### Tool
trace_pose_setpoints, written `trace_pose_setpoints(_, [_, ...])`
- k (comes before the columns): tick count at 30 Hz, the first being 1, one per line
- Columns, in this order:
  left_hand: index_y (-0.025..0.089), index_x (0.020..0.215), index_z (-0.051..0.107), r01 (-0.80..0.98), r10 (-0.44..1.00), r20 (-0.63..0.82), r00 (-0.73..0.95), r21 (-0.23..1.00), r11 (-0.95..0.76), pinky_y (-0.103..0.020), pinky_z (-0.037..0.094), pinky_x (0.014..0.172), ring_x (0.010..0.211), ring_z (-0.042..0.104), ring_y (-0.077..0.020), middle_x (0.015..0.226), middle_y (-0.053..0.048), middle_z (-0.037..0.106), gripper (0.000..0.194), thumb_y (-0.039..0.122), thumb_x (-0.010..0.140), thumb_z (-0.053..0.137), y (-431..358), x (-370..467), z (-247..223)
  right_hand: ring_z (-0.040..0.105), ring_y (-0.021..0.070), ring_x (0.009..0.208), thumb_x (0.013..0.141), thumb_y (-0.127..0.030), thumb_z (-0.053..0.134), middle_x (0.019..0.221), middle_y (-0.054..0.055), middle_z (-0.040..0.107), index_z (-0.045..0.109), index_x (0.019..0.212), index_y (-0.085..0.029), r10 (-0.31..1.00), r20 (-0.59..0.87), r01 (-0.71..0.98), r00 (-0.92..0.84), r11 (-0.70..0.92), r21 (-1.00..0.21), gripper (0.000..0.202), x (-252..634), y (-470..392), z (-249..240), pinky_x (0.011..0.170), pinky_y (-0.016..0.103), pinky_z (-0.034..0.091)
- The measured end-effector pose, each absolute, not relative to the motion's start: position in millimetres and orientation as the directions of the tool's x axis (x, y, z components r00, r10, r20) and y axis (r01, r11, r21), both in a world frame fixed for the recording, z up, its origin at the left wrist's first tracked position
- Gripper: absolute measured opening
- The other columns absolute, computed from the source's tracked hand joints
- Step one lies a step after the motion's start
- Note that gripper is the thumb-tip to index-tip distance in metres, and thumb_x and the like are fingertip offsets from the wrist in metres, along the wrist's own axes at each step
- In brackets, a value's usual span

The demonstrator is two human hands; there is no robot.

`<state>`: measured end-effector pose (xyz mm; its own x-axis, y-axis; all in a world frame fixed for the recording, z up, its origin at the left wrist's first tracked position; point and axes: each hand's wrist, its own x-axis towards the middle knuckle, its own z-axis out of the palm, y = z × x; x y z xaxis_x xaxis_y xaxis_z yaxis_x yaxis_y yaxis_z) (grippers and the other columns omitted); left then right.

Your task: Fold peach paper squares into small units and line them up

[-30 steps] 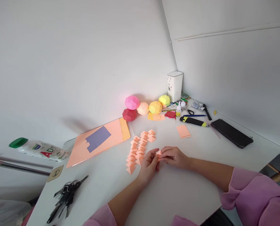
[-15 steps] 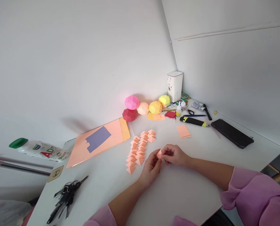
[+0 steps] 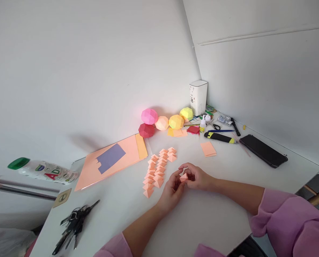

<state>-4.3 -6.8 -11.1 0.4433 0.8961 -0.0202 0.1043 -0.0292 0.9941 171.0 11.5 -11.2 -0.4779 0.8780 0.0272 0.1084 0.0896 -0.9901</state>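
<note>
Between my two hands, just above the table, is a small folded peach paper piece (image 3: pixel 184 177). My left hand (image 3: pixel 173 185) has its fingertips closed on the left side of that piece. From the right, my right hand (image 3: pixel 197 176) pinches it with thumb and fingers, its forefinger arched over the top. To the left of my hands lie rows of matching folded peach paper pieces (image 3: pixel 158 182), pointed like little pyramids. Beyond my right hand are flat peach paper sheets (image 3: pixel 208 149).
Faceted paper balls (image 3: pixel 176 122) stand by the wall, near a white box (image 3: pixel 198 98). A utility knife (image 3: pixel 220 137), a glue bottle (image 3: pixel 202 125) and a black phone (image 3: pixel 263 150) lie right. Leftward are large peach sheets (image 3: pixel 88 175), keys (image 3: pixel 75 225) and a white bottle (image 3: pixel 46 171).
The folded paper piece has been turned and lowered slightly between my fingers. My right hand has shifted its grip, its forefinger now reaching over toward my left fingertips.
</note>
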Motion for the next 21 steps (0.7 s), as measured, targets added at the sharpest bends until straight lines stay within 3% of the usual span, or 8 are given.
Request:
trace_pose_setpoints(6, [0.025,0.122,0.045,-0.009,0.855,-0.073,0.513,0.996,0.091,-0.023,0.036,0.058,0.066,0.045,-0.0109,0.095,-0.004,0.056,0.04,0.033,0.084,0.054,-5.0,-5.2,-2.7,0.034,0.0066,0.05,0.066,-0.002,0.051,0.059,-0.009,0.04,0.044,0.11,-0.022,0.856,-0.042,0.092,-0.516,0.007,-0.996,0.048,173.4,12.2,-5.5,0.046,0.017,0.029])
trace_pose_setpoints(11, [0.023,0.118,0.05,-0.03,0.83,-0.175,0.53,0.974,0.225,-0.02,0.027,0.048,0.05,0.034,-0.0059,0.072,0.003,0.048,0.039,0.03,0.08,0.057,-1.5,-8.6,0.4,0.033,0.0059,0.048,0.069,-0.003,0.049,0.058,-0.009,0.038,0.045,0.109,-0.022,0.829,0.001,0.016,-0.559,0.012,-1.0,0.045,176.6,13.9,-5.5,0.044,0.017,0.027])
trace_pose_setpoints(14, [0.02,0.121,0.049,-0.056,0.851,-0.213,0.48,0.961,0.272,-0.02,0.026,0.045,0.047,0.034,-0.0067,0.059,0.007,0.037,0.043,0.03,0.079,0.056,0.4,-9.4,-0.8,0.039,0.0071,0.053,0.073,-0.006,0.047,0.065,-0.006,0.042,0.046,0.109,-0.022,0.858,0.112,-0.017,-0.501,0.119,-0.993,0.039,176.2,12.8,-3.7,0.048,0.018,0.033])
trace_pose_setpoints(18, [0.016,0.123,0.047,-0.118,0.858,-0.228,0.46,0.942,0.314,-0.02,0.028,0.042,0.045,0.03,-0.0077,0.053,0.009,0.033,0.05,0.03,0.076,0.056,1.5,-6.3,2.0,0.051,0.0108,0.069,0.077,-0.01,0.052,0.092,0.003,0.053,0.056,0.102,-0.02,0.852,0.28,0.112,-0.443,0.363,-0.925,0.027,173.1,11.5,-3.6,0.054,0.021,0.041])
trace_pose_setpoints(21, [0.012,0.125,0.045,-0.141,0.857,-0.243,0.454,0.931,0.338,-0.02,0.028,0.041,0.043,0.026,-0.0082,0.049,0.01,0.029,0.055,0.032,0.075,0.056,1.7,-4.0,6.4,0.055,0.0126,0.072,0.083,-0.017,0.052,0.1,0.007,0.056,0.06,0.101,-0.02,0.822,0.375,0.152,-0.43,0.475,-0.867,0.019,172.2,13.2,-9.1,0.057,0.024,0.046])
